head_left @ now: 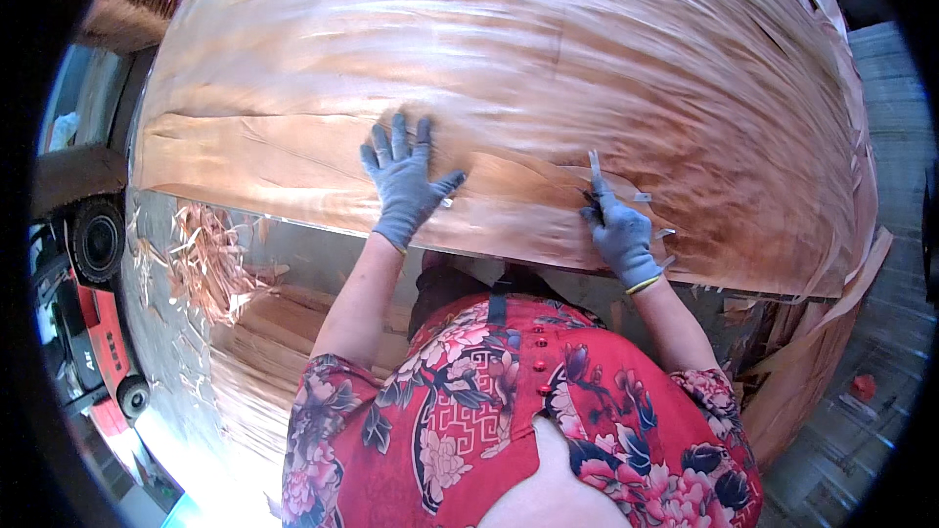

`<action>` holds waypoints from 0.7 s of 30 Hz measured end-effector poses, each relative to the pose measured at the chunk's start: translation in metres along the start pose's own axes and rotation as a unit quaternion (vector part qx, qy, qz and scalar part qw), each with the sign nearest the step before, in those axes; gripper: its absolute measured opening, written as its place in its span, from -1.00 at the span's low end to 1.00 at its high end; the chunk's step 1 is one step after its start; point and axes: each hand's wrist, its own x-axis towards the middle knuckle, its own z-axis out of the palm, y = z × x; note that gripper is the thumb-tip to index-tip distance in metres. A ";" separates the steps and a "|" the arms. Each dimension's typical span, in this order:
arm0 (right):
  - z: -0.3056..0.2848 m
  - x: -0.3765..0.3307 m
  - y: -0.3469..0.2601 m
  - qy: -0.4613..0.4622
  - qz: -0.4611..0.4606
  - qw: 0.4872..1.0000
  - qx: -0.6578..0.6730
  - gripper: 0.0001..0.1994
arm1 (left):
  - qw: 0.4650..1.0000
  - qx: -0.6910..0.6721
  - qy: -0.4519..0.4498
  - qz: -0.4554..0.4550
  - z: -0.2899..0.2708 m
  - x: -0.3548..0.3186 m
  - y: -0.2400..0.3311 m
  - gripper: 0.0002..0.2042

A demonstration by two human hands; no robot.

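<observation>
The gloved left hand (403, 178) lay spread flat on the wood veneer sheet (548, 68). Near the sheet's front edge, the gloved right hand (620, 235) gripped a small blade (594, 168).

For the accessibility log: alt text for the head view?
Two gloved hands work on a large sheet of thin reddish wood veneer: the left hand presses flat, the right hand holds a small blade to it. Wood scraps lie lower left.
</observation>
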 end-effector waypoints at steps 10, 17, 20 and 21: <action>-0.042 -0.028 -0.067 0.123 0.013 0.992 -0.012 -0.92 | 0.998 -0.039 -0.016 0.044 -0.013 0.008 0.009 0.06; -0.059 -0.066 -0.144 -0.257 0.228 0.822 0.454 -0.84 | 0.988 -0.103 0.031 0.112 -0.011 0.008 0.010 0.17; -0.034 -0.061 -0.145 -0.203 0.292 0.766 0.536 -0.82 | 0.981 -0.143 0.042 0.127 -0.005 0.008 0.010 0.14; -0.036 -0.054 -0.145 -0.219 0.369 0.708 0.561 -0.78 | 0.979 -0.147 0.048 0.131 -0.001 0.008 0.007 0.13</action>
